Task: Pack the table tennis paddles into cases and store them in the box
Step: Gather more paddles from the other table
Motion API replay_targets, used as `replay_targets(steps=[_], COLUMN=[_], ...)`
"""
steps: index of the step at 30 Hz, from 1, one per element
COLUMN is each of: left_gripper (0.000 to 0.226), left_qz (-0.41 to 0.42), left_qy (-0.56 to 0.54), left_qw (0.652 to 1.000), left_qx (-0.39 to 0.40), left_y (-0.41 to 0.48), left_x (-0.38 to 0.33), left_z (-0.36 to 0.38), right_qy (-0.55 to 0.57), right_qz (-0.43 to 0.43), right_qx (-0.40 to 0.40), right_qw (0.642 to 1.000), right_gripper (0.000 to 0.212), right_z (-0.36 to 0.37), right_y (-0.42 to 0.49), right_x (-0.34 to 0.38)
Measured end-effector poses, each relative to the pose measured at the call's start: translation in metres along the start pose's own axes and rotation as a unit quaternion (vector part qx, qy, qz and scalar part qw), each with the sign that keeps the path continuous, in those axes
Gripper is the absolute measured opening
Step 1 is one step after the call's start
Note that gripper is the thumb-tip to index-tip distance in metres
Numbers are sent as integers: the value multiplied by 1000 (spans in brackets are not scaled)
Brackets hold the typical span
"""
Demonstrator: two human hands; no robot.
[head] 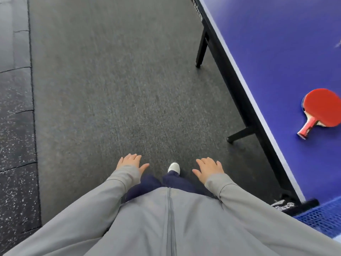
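Hands extended before you, palms down: left hand [131, 162] and right hand [208, 168], fingers spread, holding nothing. Red paddle [322, 109] lies on blue table [276, 52], seemingly atop another.

We look down past our grey zipped jacket [171, 224] at both hands, held out over the grey carpet [120, 80] beside the blue counter [267, 43]. Our left hand [131, 162], the one farther from the counter, has its fingers [133, 156] straight and spread, holding nothing. Our right hand [209, 168], nearer the counter, is the same, palm down. A white shoe [174, 167] tip shows between them. On the counter, near its white-lined edge, lies a red paddle [320, 110], its handle pointing toward that edge. A blue net [321, 217] crosses the counter's near end. Far from the counter, speckled black tiles [14, 117] border the carpet.
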State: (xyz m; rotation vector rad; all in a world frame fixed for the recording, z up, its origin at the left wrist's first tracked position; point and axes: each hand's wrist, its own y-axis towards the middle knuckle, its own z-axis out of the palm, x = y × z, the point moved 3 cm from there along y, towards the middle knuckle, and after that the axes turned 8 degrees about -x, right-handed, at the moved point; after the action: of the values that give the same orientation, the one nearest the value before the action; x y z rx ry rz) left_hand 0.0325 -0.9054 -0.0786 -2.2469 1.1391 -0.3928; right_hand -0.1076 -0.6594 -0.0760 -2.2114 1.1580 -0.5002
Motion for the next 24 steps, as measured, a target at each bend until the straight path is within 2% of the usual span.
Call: replay_targets(steps=[5,11,18,24], left_gripper=[67,67,69,68], left_qz=[83,205,329,399], left_qy=[19,65,154,174], left_qw=[996,977,932,900], left_qx=[-24,-13,16,26], left_y=[56,126,214,254], left_x=[-47,-104,-156,-214], left_z=[-59,-109,-171,-226], right_qy=[62,164,263,326], right_qz=[75,185,323,407], right_qx=[-18,-9,4,-16], right_qw=[995,969,909,853], right_gripper=[55,56,57,61], right_z=[-38,-62,-94,-129], right_y=[27,54,84,104], right_x=[-28,-46,-40,-42])
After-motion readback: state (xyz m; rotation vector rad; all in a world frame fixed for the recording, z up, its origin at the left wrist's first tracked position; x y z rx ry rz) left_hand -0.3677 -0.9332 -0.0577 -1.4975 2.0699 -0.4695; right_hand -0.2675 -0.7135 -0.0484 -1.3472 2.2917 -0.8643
